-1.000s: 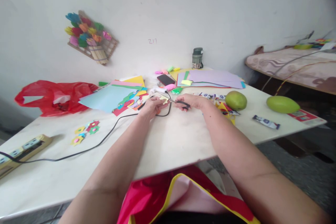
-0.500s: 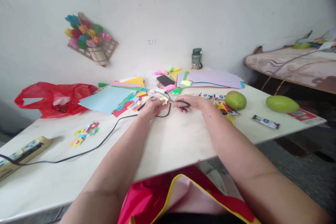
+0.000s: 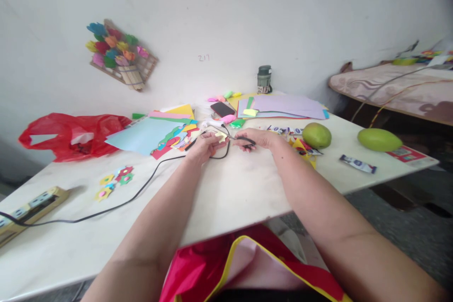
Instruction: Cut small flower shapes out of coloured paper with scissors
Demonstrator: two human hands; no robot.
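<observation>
Over the middle of the table, my left hand (image 3: 204,145) pinches a small pale yellow paper piece (image 3: 222,137) with a cut, uneven edge. My right hand (image 3: 257,138) is closed around the black handles of a pair of scissors (image 3: 249,140). The blades point left and meet the paper near my left fingertips; how far apart they are I cannot tell. Behind my left hand lies a white glue gun (image 3: 211,123), partly hidden, with its black cord (image 3: 155,174) running left. Coloured paper scraps (image 3: 173,141) lie just left of my left hand.
Paper flowers (image 3: 123,178) and a power strip (image 3: 35,205) lie on the left, near a red plastic bag (image 3: 74,134). Paper sheets (image 3: 283,105), a phone (image 3: 222,109) and a bottle (image 3: 264,79) are at the back. Two green fruits, a mango (image 3: 316,135) among them, sit right.
Both hands stay nearly in place, with the scissors still at the yellow paper. The paper piece has turned slightly in my left fingers. The whole view shifts a little.
</observation>
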